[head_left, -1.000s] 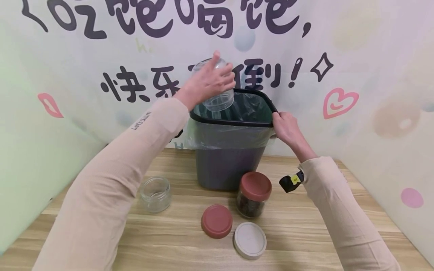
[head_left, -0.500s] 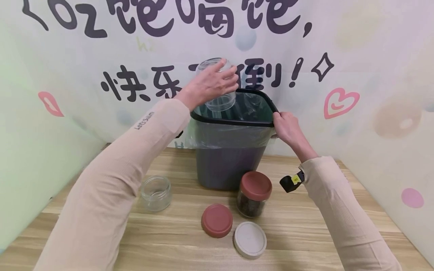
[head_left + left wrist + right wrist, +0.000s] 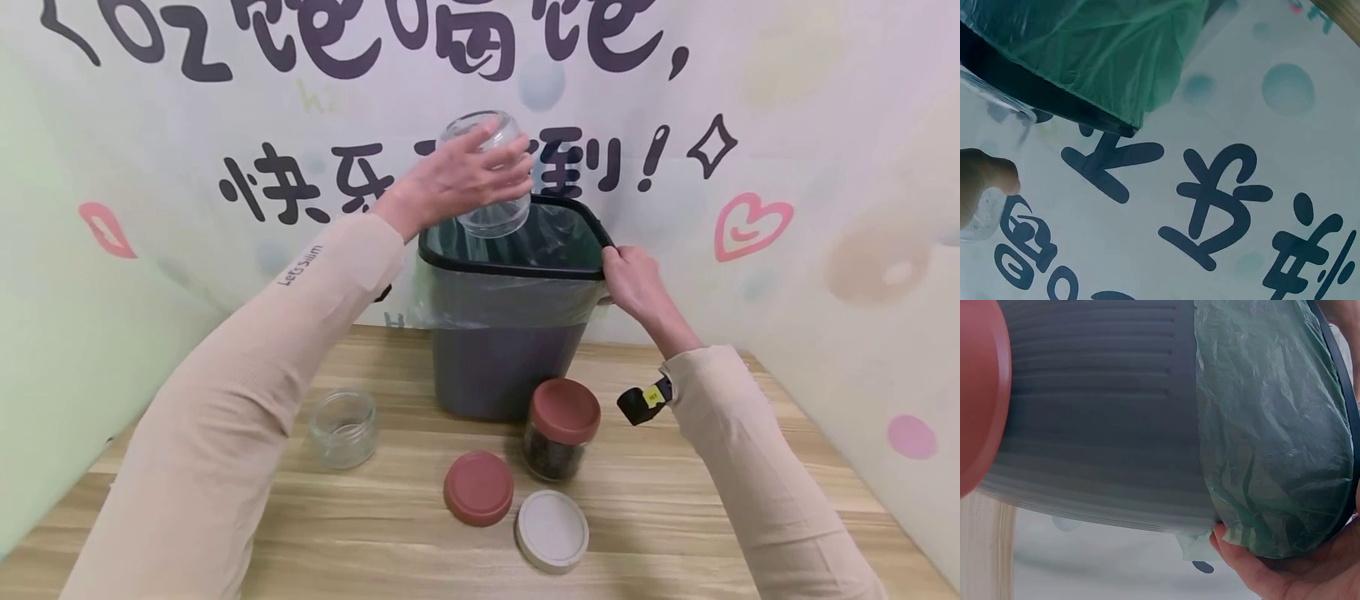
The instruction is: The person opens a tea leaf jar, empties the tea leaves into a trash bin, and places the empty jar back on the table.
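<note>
My left hand grips a clear glass jar, held upside down over the mouth of a grey trash can. The jar looks see-through, and its lower end overlaps the can's opening in the head view. A translucent green bag lines the can and folds over its outside under a black rim. On the can's right side, my right hand holds the rim, its fingers curled under the edge against the bag. In the left wrist view only part of a finger shows beside the jar.
On the wooden table stand an open glass jar at left and a dark-filled jar with a red lid before the can. A loose red lid and a white lid lie nearer. Behind hangs a printed cloth.
The left hand and its glass jar have shifted slightly right, dipping and then rising again above the can. The right hand keeps its place on the rim.
</note>
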{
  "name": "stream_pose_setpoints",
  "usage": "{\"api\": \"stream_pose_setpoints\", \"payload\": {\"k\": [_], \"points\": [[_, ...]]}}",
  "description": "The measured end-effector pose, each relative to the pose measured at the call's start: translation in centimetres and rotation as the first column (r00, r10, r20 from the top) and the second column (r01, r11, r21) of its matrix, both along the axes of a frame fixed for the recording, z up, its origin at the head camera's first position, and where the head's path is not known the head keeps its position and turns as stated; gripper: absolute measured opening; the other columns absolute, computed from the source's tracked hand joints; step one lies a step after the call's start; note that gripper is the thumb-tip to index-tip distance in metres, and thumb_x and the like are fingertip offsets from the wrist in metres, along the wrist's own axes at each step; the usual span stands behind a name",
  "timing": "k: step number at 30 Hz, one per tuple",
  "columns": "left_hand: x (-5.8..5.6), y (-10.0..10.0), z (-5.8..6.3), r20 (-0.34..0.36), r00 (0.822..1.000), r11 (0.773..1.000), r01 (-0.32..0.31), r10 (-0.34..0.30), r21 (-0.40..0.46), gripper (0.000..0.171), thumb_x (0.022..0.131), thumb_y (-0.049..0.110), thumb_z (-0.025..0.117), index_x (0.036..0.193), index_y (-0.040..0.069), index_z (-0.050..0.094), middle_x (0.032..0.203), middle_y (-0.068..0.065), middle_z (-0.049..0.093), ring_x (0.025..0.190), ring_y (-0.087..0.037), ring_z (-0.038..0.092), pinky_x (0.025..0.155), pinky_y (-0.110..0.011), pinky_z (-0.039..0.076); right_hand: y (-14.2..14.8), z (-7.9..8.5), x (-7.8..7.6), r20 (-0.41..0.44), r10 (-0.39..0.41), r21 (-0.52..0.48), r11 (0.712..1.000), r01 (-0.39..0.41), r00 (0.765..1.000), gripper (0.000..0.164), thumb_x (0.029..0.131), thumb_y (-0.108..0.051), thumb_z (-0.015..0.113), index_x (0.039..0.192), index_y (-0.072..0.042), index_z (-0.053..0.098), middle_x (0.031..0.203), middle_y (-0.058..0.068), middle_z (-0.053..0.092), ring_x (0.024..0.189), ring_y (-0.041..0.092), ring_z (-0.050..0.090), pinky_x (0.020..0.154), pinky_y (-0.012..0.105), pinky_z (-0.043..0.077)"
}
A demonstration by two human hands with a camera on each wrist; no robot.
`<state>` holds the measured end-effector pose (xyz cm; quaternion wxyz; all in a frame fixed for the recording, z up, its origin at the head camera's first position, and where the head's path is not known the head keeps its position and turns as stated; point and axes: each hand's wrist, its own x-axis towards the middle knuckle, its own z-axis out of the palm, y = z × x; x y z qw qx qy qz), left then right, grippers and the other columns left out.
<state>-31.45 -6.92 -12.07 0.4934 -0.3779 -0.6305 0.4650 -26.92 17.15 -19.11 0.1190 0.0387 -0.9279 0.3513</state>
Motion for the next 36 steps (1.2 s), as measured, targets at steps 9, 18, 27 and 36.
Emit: {"api": "stream_pose_setpoints", "payload": {"k": [9, 18, 27, 36], "points": [[0.3, 0.0, -0.5, 0.205, 0.979, 0.971, -0.036, -0.013, 0.235, 0.060, 0.078, -0.003, 0.061, 0.131, 0.017, 0.041, 0.133, -0.006, 0.041, 0.123, -0.024, 0.033, 0.099, -0.042, 0.028, -0.1, -0.1, -0.2, -0.015, -0.012, 0.017, 1.000, 0.012, 1.000, 0.045, 0.093, -0.022, 0.018, 0.089, 0.009, 0.051, 0.089, 0.023, 0.051, 0.083, 0.033, 0.048, 0.063, 0.032, 0.038], [0.0, -0.8, -1.5, 0.091, 0.996, 0.997, 0.007, -0.014, 0.077, 0.062, 0.078, -0.003, 0.061, 0.131, 0.020, 0.039, 0.133, -0.005, 0.042, 0.123, -0.023, 0.035, 0.098, -0.040, 0.030, -0.1, 0.0, -0.1, -0.020, -0.013, 0.022, 1.000, 0.014, 1.000, 0.046, 0.093, -0.022, 0.018, 0.090, 0.010, 0.052, 0.091, 0.025, 0.053, 0.084, 0.034, 0.050, 0.064, 0.031, 0.038], [0.1, -0.6, -1.7, 0.390, 0.918, 0.877, -0.127, -0.073, 0.464, 0.060, 0.076, 0.000, 0.063, 0.130, 0.015, 0.041, 0.132, -0.008, 0.041, 0.122, -0.028, 0.033, 0.098, -0.045, 0.029, -0.3, -0.1, 0.1, 0.017, 0.019, -0.030, 0.999, -0.018, 1.000, 0.051, 0.094, -0.024, 0.016, 0.101, 0.012, 0.051, 0.098, 0.027, 0.054, 0.087, 0.035, 0.054, 0.066, 0.029, 0.043], [1.0, -0.7, -0.3, 0.717, 0.643, 0.546, -0.512, -0.269, 0.664, 0.090, 0.062, 0.028, 0.078, 0.137, 0.013, 0.030, 0.138, -0.008, 0.036, 0.123, -0.028, 0.029, 0.095, -0.046, 0.027, -0.1, -0.1, 0.0, 0.010, 0.013, -0.024, 1.000, -0.012, 1.000, 0.051, 0.094, -0.025, 0.015, 0.102, 0.012, 0.050, 0.098, 0.027, 0.053, 0.087, 0.036, 0.052, 0.067, 0.031, 0.043]]}}
